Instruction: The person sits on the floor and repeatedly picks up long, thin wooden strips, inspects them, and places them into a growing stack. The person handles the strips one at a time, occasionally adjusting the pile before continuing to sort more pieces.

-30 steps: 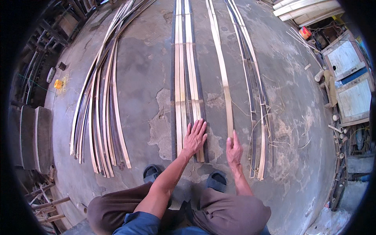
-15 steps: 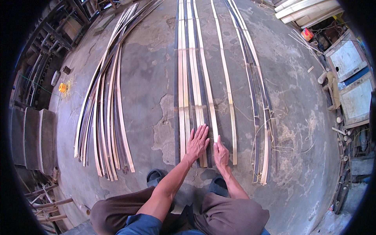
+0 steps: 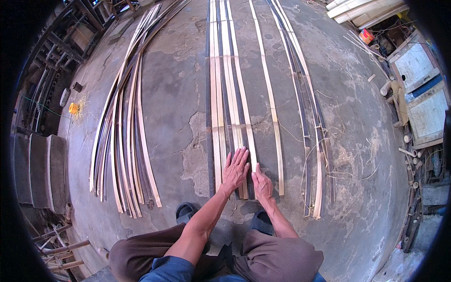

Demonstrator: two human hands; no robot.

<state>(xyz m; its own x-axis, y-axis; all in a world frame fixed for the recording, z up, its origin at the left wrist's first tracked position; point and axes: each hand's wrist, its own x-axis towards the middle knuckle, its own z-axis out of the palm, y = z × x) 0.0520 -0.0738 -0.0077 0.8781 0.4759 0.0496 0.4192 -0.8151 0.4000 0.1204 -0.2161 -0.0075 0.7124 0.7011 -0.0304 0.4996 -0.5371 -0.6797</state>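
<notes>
My left hand [image 3: 235, 170] lies flat with its fingers stretched out over the near part of a row of long split bamboo strips [image 3: 217, 101], pale and dark ones side by side. Just to its right, my right hand [image 3: 263, 184] is closed on the near end of a pale bamboo strip [image 3: 247, 126], thumb along its edge. This strip runs away from me along the right side of the row. A single pale strip [image 3: 270, 101] lies apart, farther right. How the fingers under the held strip sit is hidden.
Loose bundles of bamboo strips lie on the concrete floor, one fanned out at left [image 3: 147, 164], another at right [image 3: 318, 160] with thin fibres round it. An orange roll of twine [image 3: 73, 108] sits far left. Framed panels [image 3: 416, 63] lean at right.
My right hand has shifted slightly left with the strip's near end, nearer the row. My left hand stays flat on the strips, almost in place. The view has turned a little.
</notes>
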